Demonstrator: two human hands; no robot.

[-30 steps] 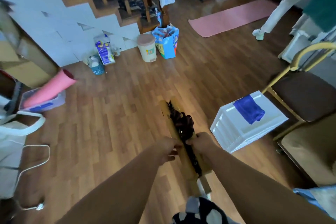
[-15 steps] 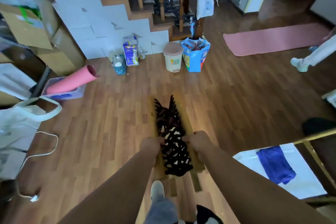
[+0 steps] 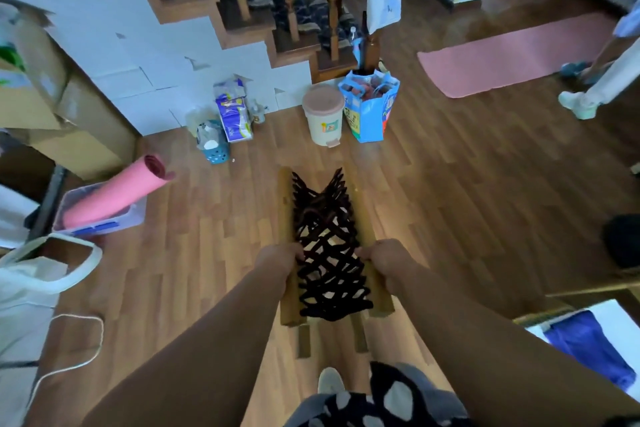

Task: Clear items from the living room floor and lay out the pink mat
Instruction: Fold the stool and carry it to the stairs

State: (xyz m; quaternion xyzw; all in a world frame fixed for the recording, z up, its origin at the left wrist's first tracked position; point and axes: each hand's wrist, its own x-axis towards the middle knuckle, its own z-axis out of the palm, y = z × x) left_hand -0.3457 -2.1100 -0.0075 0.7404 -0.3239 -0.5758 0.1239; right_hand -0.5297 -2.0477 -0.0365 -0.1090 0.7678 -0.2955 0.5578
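I hold a folding wooden stool (image 3: 327,246) with a dark woven net seat above the wood floor, its two light wooden bars pulled apart. My left hand (image 3: 280,258) grips the left bar and my right hand (image 3: 384,258) grips the right bar. A rolled pink mat (image 3: 116,196) leans out of a clear plastic box (image 3: 135,215) at the left. Another pink mat (image 3: 516,55) lies flat on the floor at the far right.
A lidded bin (image 3: 323,118), a blue shopping bag (image 3: 369,107), tissue packs (image 3: 233,114) and a small blue basket (image 3: 214,147) line the staircase base. A white tote bag (image 3: 41,274) sits left, a white crate with blue cloth (image 3: 588,343) right. Another person's leg (image 3: 602,80) stands far right.
The stool's bars have spread apart, opening the net seat. The view has swung left and nearer the staircase; the white crate slid toward the lower right.
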